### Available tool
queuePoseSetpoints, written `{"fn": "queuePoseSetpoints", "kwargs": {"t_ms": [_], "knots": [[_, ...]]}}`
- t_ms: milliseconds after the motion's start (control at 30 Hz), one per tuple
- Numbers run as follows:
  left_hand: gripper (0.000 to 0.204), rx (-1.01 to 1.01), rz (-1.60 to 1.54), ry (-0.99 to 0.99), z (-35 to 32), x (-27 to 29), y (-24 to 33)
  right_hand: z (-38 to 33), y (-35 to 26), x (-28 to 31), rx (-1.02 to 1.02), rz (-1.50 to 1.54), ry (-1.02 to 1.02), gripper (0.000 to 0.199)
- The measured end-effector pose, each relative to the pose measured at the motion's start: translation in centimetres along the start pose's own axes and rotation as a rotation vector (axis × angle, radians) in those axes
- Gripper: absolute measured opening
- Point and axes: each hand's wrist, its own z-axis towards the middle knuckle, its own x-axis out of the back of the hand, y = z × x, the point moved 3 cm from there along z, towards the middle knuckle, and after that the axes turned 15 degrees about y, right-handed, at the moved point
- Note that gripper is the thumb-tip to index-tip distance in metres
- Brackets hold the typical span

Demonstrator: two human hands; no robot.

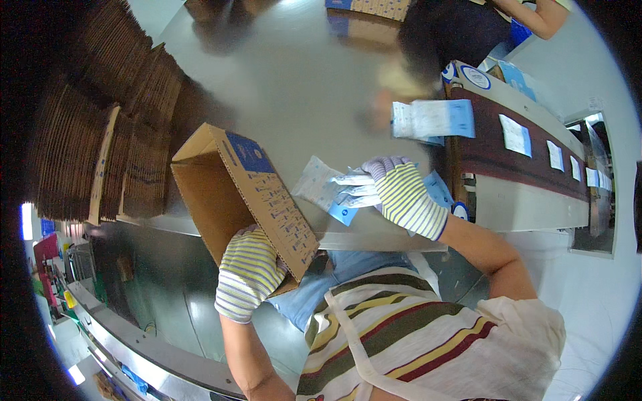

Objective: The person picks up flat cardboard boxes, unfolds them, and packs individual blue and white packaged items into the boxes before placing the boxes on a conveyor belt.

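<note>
My left hand (250, 273), in a striped knit glove, reaches into the near end of an open cardboard box (277, 194). The box stands tilted at the table's front edge, its opening facing left; my left fingers are hidden inside it. My right hand (402, 194), gloved alike, is closed around several flat white-and-blue packets (358, 190) just above the table. Left of it, beside the box, another white-and-blue packet (321, 182) lies on the metal table (287, 73). A blue packet (437, 190) shows behind my right hand.
Flattened cardboard boxes (127, 127) stand stacked at the left. On the right, a dark conveyor belt (488, 148) carries spaced packets, with a pile of packets (431, 119) at its near end. Across the table is another person (455, 33), beside a printed box (371, 8).
</note>
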Motion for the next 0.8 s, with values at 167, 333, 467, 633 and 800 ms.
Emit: {"fn": "queuePoseSetpoints", "kwargs": {"t_ms": [167,333,467,633,800], "knots": [[0.022,-0.183,0.044,0.283,0.1,0.5,0.6,0.1,-0.2,0.2,0.033,0.004,0.030,0.056],[0.023,-0.199,0.027,0.251,0.3,0.3,0.6,-0.1,-0.4,0.7,0.074,-0.006,0.068,0.057],[0.028,-0.207,0.029,0.234,0.0,0.3,0.6,0.0,-0.8,1.0,0.092,-0.036,0.063,0.056],[0.041,-0.066,-0.018,0.109,-0.8,-1.0,-0.5,-0.2,-0.8,0.1,0.129,-0.077,0.121,0.039],[0.041,-0.072,0.027,0.088,-0.8,-1.4,-0.9,0.9,-0.4,0.5,0.039,-0.052,-0.126,0.070]]}}
